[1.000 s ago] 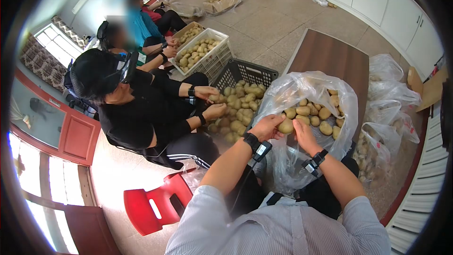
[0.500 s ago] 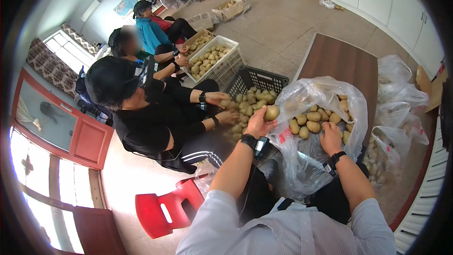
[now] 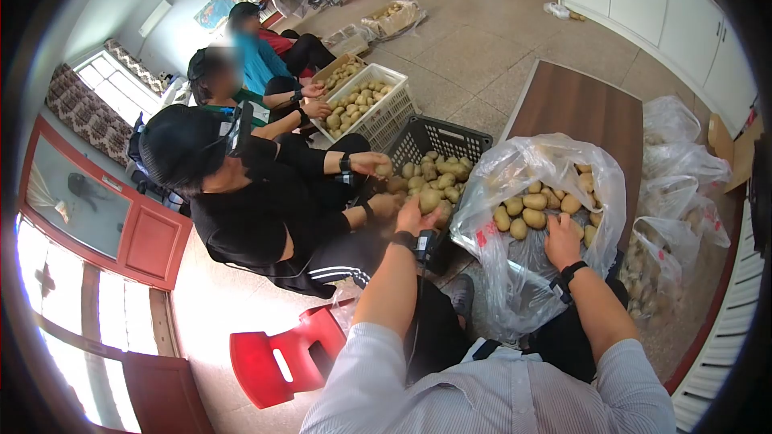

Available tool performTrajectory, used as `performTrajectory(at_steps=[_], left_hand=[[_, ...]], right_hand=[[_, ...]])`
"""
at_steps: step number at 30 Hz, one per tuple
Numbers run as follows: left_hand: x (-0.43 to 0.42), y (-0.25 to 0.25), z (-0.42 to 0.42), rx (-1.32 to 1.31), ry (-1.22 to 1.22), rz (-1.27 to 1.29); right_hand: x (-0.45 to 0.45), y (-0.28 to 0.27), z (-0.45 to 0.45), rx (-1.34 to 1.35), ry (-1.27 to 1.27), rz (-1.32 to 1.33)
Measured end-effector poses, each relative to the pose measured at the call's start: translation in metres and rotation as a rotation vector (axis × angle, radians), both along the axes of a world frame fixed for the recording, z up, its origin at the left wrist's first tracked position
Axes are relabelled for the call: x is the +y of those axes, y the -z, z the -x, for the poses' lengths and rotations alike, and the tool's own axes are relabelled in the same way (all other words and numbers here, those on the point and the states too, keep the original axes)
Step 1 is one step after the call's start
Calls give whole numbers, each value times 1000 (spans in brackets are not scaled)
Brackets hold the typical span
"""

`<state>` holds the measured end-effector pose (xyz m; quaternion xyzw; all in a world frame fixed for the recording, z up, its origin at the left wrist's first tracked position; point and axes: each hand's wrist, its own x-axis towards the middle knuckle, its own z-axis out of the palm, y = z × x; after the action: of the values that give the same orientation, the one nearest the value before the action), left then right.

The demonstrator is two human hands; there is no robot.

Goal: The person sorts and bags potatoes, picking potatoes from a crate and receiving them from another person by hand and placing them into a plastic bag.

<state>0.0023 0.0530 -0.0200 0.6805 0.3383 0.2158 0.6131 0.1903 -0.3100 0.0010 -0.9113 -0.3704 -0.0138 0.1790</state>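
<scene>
Left hand (image 3: 412, 217): now over the dark grey slatted plastic crate (image 3: 450, 133); half a second ago it is between crate and bag, near the bag's left rim. Grip: fingers bent around one large, rounded tan potato (image 3: 431, 198), the same hold as in the previous frame. The potato is now above the heap in the crate, close to its contents; contact with them cannot be judged.

Right hand (image 3: 564, 243): position nearly unchanged, inside the mouth of the clear plastic bag (image 3: 515, 289), fingers curled beside the loose tan potatoes (image 3: 533, 218). Cannot tell whether it grasps one. One second ago both hands meet at a potato over the bag; now they are well apart.

Alongside, a co-worker in black (image 3: 257, 217) has both hands at the crate's near left side.
</scene>
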Motion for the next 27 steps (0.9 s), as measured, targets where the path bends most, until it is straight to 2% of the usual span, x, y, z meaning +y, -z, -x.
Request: performTrajectory(at_steps=[2, 3, 5, 8, 9, 12, 14, 16, 19, 21, 24, 25, 27], left_hand=[[-3, -17, 0, 19, -74, 234], [-7, -29, 0, -40, -190, 448], [-17, -51, 3, -99, -303, 662], [-24, -61, 7, -99, -395, 610], [-19, -46, 13, 56, -239, 157], [5, -7, 16, 241, -67, -291], [5, -3, 12, -259, -362, 652], [-3, -21, 5, -185, -476, 684], [-7, -26, 0, -220, -459, 828], [-6, -18, -4, -104, -307, 710], [-18, -14, -6, -97, -161, 654], [-30, -31, -9, -108, -183, 707], [-44, -47, -15, -114, -150, 752]], right_hand=[[-1, 4, 1, 6, 2, 8], [-1, 5, 1, 0, 2, 27], [-2, 6, 3, -9, 5, 47], [-6, 8, 7, 45, 8, 87], [-6, 13, 9, 91, 5, 107], [-8, 18, 12, 113, -12, 142], [-8, 16, 15, 90, -29, 159], [-6, 13, 18, 127, -5, 144], [-7, -2, 23, 212, 2, 126], [-8, 6, 19, 263, -7, 55], [-1, 17, 17, 390, 18, -110], [0, 20, 15, 293, -84, -202], [13, 0, 21, 381, -68, -182]])
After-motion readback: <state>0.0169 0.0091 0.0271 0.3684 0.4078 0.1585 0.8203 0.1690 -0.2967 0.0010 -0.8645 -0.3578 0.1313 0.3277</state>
